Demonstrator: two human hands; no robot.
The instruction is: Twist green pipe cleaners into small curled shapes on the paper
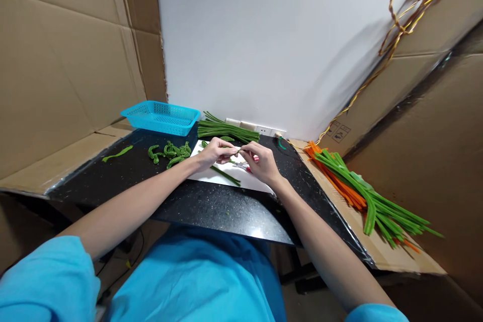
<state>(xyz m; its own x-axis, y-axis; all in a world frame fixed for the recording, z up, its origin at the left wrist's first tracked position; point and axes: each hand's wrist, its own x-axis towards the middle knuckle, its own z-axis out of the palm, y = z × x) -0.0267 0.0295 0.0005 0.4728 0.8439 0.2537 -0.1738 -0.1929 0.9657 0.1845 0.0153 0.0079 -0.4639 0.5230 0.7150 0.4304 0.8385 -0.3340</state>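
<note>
as the left hand (214,155) and right hand (263,163) pinched a green piece (238,151), white paper (249,183) lay below.
the fingers were nearly closed; light, even pressure suited best.

We see a white wall (264,50), brown cardboard (64,50) on both sides, and a shiny, speckled black tabletop (222,211).
</note>
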